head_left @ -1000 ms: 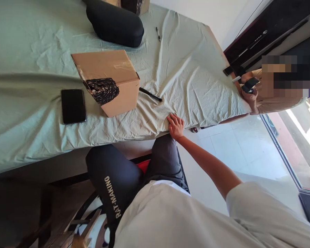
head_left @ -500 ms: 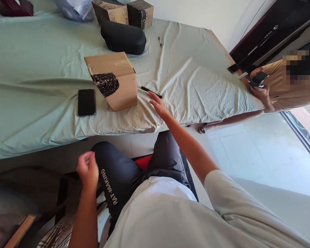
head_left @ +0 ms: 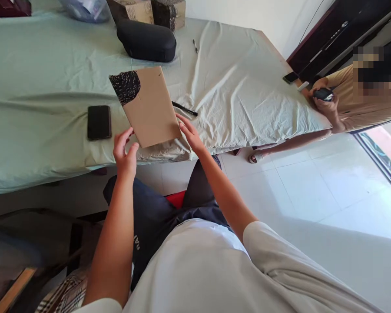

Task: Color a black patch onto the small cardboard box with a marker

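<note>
A brown cardboard box (head_left: 153, 108) with a black scribbled patch at its upper left corner is tilted up at the front of the cloth-covered table, one broad face towards me. My right hand (head_left: 191, 134) grips its lower right edge, with the thumb at the front and the fingers partly hidden behind. At the lower left edge is my left hand (head_left: 125, 150), fingers curved and apart; a fingertip meets or nearly meets the box. A black marker pen (head_left: 185, 108) lies just right of the box. Left of it lies a black phone-like device (head_left: 99, 122).
Behind the box are a black hard case (head_left: 146, 41), two taped boxes (head_left: 168, 14), a small pen (head_left: 195, 46) and a clear plastic bag (head_left: 86, 9). A person (head_left: 345, 98) at the right table end holds a dark object (head_left: 323, 94). Wrinkled green cloth (head_left: 45, 82) covers the table.
My left hand has risen from beside my leg to the box's left edge. My right hand has taken hold of the box, which has tipped so its scribbled face turns towards me.
</note>
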### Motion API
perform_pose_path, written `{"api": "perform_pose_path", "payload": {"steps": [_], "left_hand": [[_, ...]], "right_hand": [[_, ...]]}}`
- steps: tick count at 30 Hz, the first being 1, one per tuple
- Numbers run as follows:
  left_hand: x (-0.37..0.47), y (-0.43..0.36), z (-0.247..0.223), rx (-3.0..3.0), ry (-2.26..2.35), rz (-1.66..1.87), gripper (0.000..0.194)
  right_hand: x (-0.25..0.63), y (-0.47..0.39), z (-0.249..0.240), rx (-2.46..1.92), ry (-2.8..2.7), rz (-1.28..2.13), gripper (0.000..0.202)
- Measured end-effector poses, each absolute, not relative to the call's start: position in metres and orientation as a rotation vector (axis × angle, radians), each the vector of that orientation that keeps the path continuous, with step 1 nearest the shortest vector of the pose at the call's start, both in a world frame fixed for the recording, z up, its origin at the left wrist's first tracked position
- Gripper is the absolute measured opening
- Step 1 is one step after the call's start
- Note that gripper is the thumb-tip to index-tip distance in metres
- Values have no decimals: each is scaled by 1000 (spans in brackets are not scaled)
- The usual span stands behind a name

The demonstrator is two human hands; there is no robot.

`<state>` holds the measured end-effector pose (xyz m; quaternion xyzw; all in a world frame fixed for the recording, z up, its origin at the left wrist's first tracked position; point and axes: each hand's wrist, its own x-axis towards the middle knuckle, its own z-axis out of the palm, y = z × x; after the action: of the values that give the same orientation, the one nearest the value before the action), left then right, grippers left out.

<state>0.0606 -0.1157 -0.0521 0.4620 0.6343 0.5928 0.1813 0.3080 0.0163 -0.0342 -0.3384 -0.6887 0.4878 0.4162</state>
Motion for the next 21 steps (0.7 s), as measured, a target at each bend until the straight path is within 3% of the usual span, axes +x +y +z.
{"api": "perform_pose_path", "payload": {"steps": [4,10,15,21], "left_hand": [[78,-120,-61,1369,1528,1945,68],[87,-110,-66,1386,1430,2011,68],[84,-89,-84,1226,1298,1972,91],[84,-81,-83,1087,1262,1782,90]], "right_hand": [[320,-8,-37,-871,-1539,1438,94],[326,-21,-48,-882,-1346,1559,88],[319,-1,-61,-687,-1341,1393,78],[305,6,-63,-731,-1395,1254,82]]}}
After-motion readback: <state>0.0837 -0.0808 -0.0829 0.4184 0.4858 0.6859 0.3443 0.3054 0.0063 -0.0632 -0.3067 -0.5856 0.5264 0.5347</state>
